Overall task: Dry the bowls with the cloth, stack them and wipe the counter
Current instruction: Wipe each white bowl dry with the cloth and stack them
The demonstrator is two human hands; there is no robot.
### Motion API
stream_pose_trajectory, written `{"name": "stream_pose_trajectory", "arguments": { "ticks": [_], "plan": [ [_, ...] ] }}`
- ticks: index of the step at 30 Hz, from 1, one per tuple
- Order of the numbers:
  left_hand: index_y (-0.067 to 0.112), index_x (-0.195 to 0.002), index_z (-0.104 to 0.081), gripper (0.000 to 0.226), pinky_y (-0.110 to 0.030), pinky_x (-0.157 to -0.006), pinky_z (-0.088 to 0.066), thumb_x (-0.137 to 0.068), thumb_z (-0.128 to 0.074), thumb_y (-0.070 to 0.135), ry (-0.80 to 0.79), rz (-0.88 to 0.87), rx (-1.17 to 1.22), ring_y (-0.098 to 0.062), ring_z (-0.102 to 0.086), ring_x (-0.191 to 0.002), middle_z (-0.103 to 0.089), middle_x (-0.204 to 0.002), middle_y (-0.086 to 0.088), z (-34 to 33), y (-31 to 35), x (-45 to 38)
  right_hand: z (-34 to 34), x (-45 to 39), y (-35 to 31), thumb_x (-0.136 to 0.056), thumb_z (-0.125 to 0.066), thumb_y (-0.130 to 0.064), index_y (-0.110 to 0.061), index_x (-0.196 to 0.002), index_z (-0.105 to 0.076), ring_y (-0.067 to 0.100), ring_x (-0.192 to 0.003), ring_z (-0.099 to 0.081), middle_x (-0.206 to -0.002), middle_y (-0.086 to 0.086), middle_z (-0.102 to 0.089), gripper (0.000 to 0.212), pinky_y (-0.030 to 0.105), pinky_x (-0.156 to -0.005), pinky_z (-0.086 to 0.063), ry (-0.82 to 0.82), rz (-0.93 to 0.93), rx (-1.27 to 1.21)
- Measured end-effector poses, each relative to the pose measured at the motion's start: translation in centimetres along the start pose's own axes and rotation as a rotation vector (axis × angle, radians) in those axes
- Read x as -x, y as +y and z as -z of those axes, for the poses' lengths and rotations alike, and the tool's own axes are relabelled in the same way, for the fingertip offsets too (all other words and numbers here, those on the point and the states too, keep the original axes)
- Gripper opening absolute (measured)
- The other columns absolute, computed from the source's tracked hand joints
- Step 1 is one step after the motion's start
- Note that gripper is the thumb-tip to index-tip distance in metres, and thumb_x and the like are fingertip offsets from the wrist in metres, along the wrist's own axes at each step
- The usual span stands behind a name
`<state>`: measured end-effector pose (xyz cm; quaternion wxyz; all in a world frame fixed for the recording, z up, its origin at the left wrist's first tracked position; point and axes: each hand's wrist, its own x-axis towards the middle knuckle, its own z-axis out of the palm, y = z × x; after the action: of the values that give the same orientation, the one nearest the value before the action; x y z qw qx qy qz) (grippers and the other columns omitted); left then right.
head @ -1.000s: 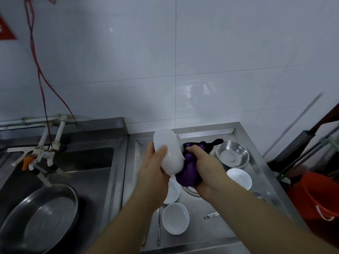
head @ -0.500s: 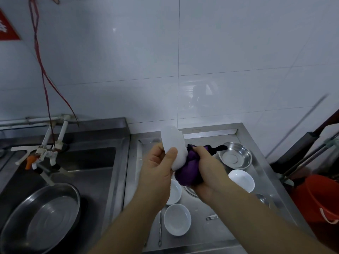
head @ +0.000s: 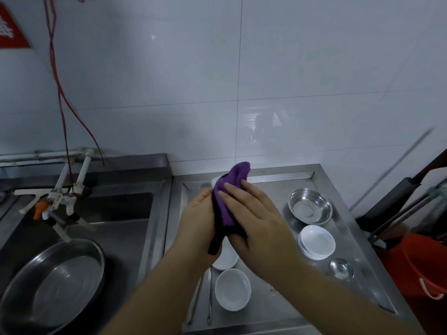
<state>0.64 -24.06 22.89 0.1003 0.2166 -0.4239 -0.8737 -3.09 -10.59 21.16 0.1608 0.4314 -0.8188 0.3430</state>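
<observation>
The purple cloth (head: 228, 197) is lying sandwiched between the two hands above the steel counter (head: 273, 308), wrapped so fully over the bowl being dried that only a sliver of white is peeking out at the cloth's far edge. The left hand (head: 197, 228) is cupping that bundle from its own side, fingers curled round it, while the right hand (head: 254, 218) is pressing flat against the cloth with fingers spread and nearly straight, so it is rubbing rather than pinching. The bundle is standing roughly on edge, its long axis running away from the person toward the tiled wall (head: 314, 81), so the bowl is sitting left of the right palm and against the left one; the left hand seems the one bearing it. Below the wrists a white bowl (head: 232, 289) is waiting open-side up, another partly hidden just behind it. Further right are stacked white bowls (head: 316, 241), with a steel bowl (head: 310, 206) beyond them and a small steel cup (head: 341, 268) nearer
</observation>
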Motion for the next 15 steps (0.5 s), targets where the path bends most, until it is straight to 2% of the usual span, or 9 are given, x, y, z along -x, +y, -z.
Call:
{"name": "stream_pose_trajectory", "arguments": {
  "ticks": [3,4,6,8,11,13,15],
  "plan": [
    [0.008,-0.104,-0.073,0.031,-0.026,-0.056,-0.062,-0.110,-0.043,0.012,0.005,0.049,0.047,-0.019,-0.079,-0.068,-0.080,-0.080,-0.012,0.5,-0.4,0.4,1.2,-0.9,0.5,-0.090,-0.061,-0.027,-0.014,-0.140,-0.067,0.033,-0.142,-0.052,-0.148,0.002,-0.062,0.052,0.052,-0.112,-0.048,-0.083,0.100,0.073],
    [0.008,-0.110,-0.071,0.030,-0.028,-0.058,-0.063,-0.110,-0.042,0.013,0.014,0.068,0.040,-0.020,-0.079,-0.071,-0.080,-0.083,-0.014,0.5,-0.4,0.6,1.6,-1.2,0.5,-0.089,-0.061,-0.029,-0.014,-0.138,-0.068,0.033,-0.140,-0.054,-0.145,0.001,-0.064,0.052,0.050,-0.112,-0.048,-0.105,0.108,0.086],
    [0.009,-0.123,-0.070,0.031,-0.035,-0.070,-0.066,-0.110,-0.042,0.017,0.002,0.092,-0.009,-0.027,-0.079,-0.089,-0.079,-0.103,-0.019,0.8,-0.6,0.8,2.4,-2.1,0.4,-0.087,-0.057,-0.033,-0.017,-0.135,-0.070,0.029,-0.135,-0.058,-0.140,-0.001,-0.068,0.053,0.043,-0.114,-0.047,-0.153,0.064,0.072],
    [0.010,-0.131,-0.068,0.034,-0.046,-0.079,-0.066,-0.103,-0.050,0.018,-0.031,0.098,-0.055,-0.038,-0.075,-0.106,-0.075,-0.119,-0.024,0.9,-0.6,1.2,3.1,-3.2,0.3,-0.084,-0.051,-0.039,-0.023,-0.130,-0.072,0.020,-0.124,-0.061,-0.130,-0.006,-0.071,0.053,0.037,-0.108,-0.049,-0.207,-0.078,-0.004],
    [0.007,-0.134,-0.065,0.048,-0.057,-0.091,-0.062,-0.089,-0.061,0.022,-0.052,0.144,-0.067,-0.046,-0.069,-0.117,-0.073,-0.125,-0.024,1.1,-0.6,1.5,3.7,-5.0,1.1,-0.087,-0.049,-0.045,-0.038,-0.107,-0.071,0.005,-0.087,-0.063,-0.094,-0.016,-0.072,0.030,0.035,-0.077,-0.055,-0.223,-0.332,-0.132],
    [0.006,-0.133,-0.065,0.040,-0.058,-0.094,-0.061,-0.096,-0.059,0.018,-0.060,0.142,-0.079,-0.046,-0.068,-0.120,-0.073,-0.126,-0.024,1.2,-0.7,1.4,3.6,-5.8,2.3,-0.091,-0.054,-0.045,-0.040,-0.094,-0.067,0.004,-0.075,-0.064,-0.079,-0.015,-0.070,0.014,0.027,-0.063,-0.052,-0.181,-0.487,-0.238],
    [0.009,-0.126,-0.071,0.036,-0.055,-0.089,-0.063,-0.093,-0.061,0.019,-0.072,0.121,-0.060,-0.042,-0.071,-0.115,-0.074,-0.124,-0.023,1.0,-0.7,1.5,3.2,-5.8,2.8,-0.089,-0.059,-0.045,-0.042,-0.085,-0.067,0.005,-0.067,-0.064,-0.074,-0.014,-0.070,0.010,0.024,-0.061,-0.050,-0.090,-0.650,-0.363]
  ]
}}
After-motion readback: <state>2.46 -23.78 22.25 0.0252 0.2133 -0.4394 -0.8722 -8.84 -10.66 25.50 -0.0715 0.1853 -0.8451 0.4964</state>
